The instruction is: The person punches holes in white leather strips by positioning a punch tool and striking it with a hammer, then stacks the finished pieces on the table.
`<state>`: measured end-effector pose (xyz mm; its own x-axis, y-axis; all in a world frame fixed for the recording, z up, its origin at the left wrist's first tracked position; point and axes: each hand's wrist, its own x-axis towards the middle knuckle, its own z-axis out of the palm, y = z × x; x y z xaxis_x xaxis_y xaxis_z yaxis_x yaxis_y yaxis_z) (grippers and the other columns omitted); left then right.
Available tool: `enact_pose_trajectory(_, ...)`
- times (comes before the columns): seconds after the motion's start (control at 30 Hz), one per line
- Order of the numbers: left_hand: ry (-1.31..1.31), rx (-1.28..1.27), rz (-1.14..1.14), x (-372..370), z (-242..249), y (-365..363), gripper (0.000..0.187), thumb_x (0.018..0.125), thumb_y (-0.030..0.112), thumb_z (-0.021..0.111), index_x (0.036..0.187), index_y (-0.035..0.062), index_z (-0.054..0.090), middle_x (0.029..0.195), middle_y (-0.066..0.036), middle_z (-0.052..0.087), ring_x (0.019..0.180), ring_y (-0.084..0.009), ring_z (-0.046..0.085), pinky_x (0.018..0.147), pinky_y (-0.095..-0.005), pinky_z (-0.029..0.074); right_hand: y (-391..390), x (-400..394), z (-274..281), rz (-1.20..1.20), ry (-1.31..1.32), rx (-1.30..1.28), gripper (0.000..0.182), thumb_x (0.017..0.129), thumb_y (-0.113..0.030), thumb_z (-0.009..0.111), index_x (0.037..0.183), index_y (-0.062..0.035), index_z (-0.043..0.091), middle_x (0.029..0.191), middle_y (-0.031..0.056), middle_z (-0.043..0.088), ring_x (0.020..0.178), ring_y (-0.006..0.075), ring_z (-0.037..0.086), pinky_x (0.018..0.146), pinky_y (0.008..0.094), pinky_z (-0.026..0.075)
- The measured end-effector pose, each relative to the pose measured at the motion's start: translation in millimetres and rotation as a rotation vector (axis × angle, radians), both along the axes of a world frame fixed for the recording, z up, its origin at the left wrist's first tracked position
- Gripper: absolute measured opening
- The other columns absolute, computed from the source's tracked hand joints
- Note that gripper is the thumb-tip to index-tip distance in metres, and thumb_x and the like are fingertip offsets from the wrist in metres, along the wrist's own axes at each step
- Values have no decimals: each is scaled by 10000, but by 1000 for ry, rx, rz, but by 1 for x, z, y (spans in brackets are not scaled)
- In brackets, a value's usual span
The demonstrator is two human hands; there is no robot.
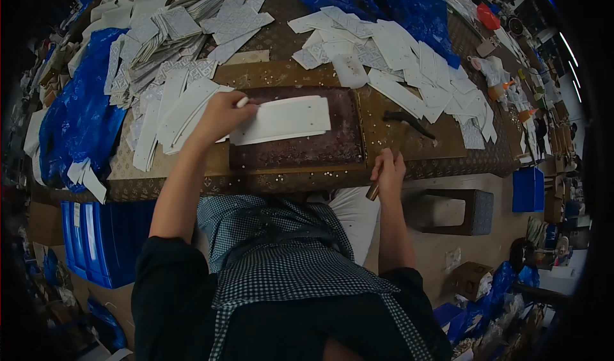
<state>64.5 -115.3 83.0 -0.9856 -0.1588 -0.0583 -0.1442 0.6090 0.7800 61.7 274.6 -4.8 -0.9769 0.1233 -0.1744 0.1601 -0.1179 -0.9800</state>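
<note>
My left hand (220,114) grips the left end of a white rectangular panel (288,119). Small holes dot the panel, and edges of another white layer show along its border. It lies over a dark red-brown work pad (297,158). A short white bit (242,102) shows at the left fingertips. To the right of the pad, my right hand (388,168) is wrapped round the wooden handle of a hammer (409,125). The hammer's dark curved head points away from me, over the board beside the pad.
Piles of patterned and white panels (160,38) lie at the back left, with more panels (390,47) at the back right. Blue plastic sheeting (83,114) drapes the table's left side. Small white discs scatter round the pad. A blue bin (105,242) stands below left, a stool (454,212) below right.
</note>
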Motion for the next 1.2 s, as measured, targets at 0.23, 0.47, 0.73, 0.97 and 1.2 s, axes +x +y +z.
enact_pose_trajectory(0.23, -25, -295, -28, -37, -48, 49, 258, 792, 273, 685, 955, 78, 727, 860, -165, 691, 827, -341, 666, 752, -426, 527, -36, 32, 31, 145, 29, -66, 166, 991, -200, 530, 1045, -44, 511, 690, 32, 517, 436, 83, 458, 400, 224, 371)
enact_pose_trajectory(0.47, 297, -186, 53, -12, -62, 51, 257, 852, 233, 666, 1051, 75, 702, 950, -111, 655, 833, -297, 646, 756, -384, 512, -89, 11, 46, 343, 94, -2, 188, 989, -204, 557, 1040, -34, 497, 997, 149, 695, 434, 62, 470, 403, 204, 394)
enact_pose_trajectory(0.73, 404, 463, 177, 30, -84, 35, 242, 942, 150, 616, 1129, -4, 626, 909, -24, 626, 768, -100, 543, 694, -249, 453, -135, -6, 34, 387, 60, 105, 189, 978, -184, 564, 991, -4, 510, 1101, 144, 699, 454, 86, 518, 421, 232, 433)
enact_pose_trajectory(0.97, 449, 29, 294, 39, -64, 21, 144, 871, 128, 705, 938, 3, 683, 748, -60, 608, 667, -144, 561, 624, -276, 456, -136, -5, 31, 368, 73, 105, 189, 991, -186, 539, 1002, -3, 496, 1111, 142, 700, 456, 92, 528, 440, 232, 443)
enact_pose_trajectory(1.2, 393, 242, 247, 14, -81, 33, 149, 849, 133, 727, 900, 2, 676, 757, -65, 614, 655, -146, 560, 622, -267, 458, -136, -5, 31, 351, 63, 100, 197, 993, -196, 538, 998, -4, 496, 1105, 137, 702, 455, 92, 528, 446, 227, 442)
